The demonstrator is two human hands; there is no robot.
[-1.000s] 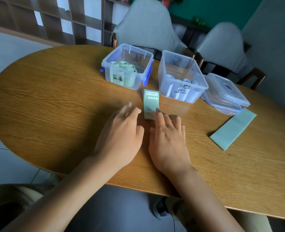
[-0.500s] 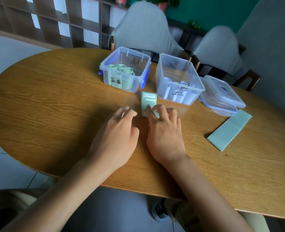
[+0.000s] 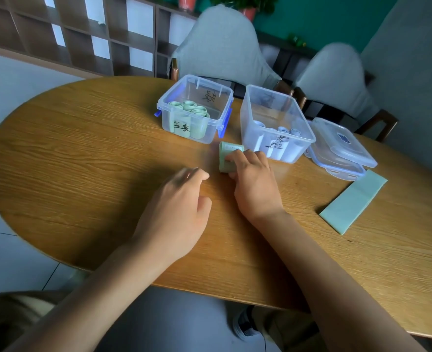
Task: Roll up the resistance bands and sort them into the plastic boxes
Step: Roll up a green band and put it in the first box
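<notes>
While your right hand (image 3: 255, 184) rests on the wooden worktop (image 3: 82, 158), its fingers (image 3: 237, 156) curl over a partly rolled green resistance band (image 3: 226, 161), thumb at the near end, so the roll is grasped between them; the band's far end, bearing a white label, lies flat just in front of the gap between the two boxes; your left hand (image 3: 176, 207) lies near it on the left, released, its fingers loosely bent and holding nothing, not touching the band; beyond the band to the left stands the blue-latched plastic box (image 3: 197, 133), open, with several rolled green bands (image 3: 192, 110) standing inside and black handwriting on its near wall; just beside it on the right stands the taller clear box (image 3: 298, 148), also open, holding pale rolled bands (image 3: 283, 129) at its near side; two clear lids (image 3: 341, 146) are stacked to the right, touching that box; a flat, unrolled green band (image 3: 353, 201) lies on the worktop near the lids, well apart from both hands.
</notes>
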